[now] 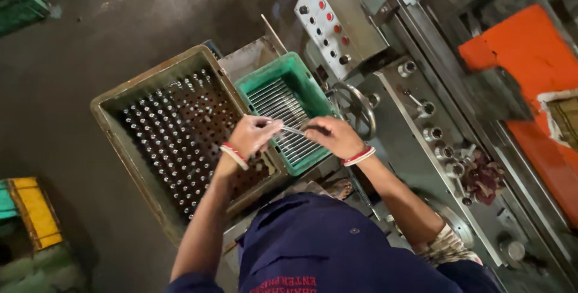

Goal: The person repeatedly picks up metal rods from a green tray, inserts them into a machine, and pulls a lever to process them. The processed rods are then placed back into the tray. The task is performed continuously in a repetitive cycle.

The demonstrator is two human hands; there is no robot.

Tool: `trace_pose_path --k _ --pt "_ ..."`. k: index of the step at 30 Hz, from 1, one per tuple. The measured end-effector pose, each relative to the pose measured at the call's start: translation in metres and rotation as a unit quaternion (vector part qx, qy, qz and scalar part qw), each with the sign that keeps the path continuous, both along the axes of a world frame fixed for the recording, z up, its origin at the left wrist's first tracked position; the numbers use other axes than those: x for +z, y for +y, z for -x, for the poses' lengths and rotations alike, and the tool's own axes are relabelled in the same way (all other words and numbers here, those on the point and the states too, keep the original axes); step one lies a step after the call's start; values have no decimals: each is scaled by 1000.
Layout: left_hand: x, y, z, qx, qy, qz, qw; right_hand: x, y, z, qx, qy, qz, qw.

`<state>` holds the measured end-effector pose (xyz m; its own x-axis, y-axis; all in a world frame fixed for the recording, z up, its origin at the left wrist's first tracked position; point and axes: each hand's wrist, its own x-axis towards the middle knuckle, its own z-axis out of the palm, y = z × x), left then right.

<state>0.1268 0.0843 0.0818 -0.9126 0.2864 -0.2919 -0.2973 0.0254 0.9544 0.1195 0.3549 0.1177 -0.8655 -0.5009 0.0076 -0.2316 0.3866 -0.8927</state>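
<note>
Both hands (295,133) hold one thin metal rod (293,129) above green crate (313,97).

a slanted grey control panel (325,25) with red, white and dark round buttons stands on the machine, above the green crate. no packages, signs or screens show. red lettering sits on the person's dark blue garment (289,283).

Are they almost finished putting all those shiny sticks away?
Hard to say. Done: many metal rods already stand upright in the big grey crate, though some spots near the hands look empty. In hand: the left hand and right hand hold one thin rod between them. Left: a row of rods still lies in the green tray.
</note>
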Motion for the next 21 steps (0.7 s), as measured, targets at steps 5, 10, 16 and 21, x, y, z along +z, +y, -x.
trace_pose_path --k 5,10,16,21 --pt "-62 62 10 157 -114 -165 967 0 13 -34 -70 1 -119 990" --pt "-88 97 17 147 -187 -344 908 22 41 -67 -129 96 -149 976" --pt "-76 154 -1 28 -265 -372 889 27 51 -102 -209 215 -194 934" --pt "-59 191 -9 60 -317 -428 844 20 53 -123 -256 250 -226 906"
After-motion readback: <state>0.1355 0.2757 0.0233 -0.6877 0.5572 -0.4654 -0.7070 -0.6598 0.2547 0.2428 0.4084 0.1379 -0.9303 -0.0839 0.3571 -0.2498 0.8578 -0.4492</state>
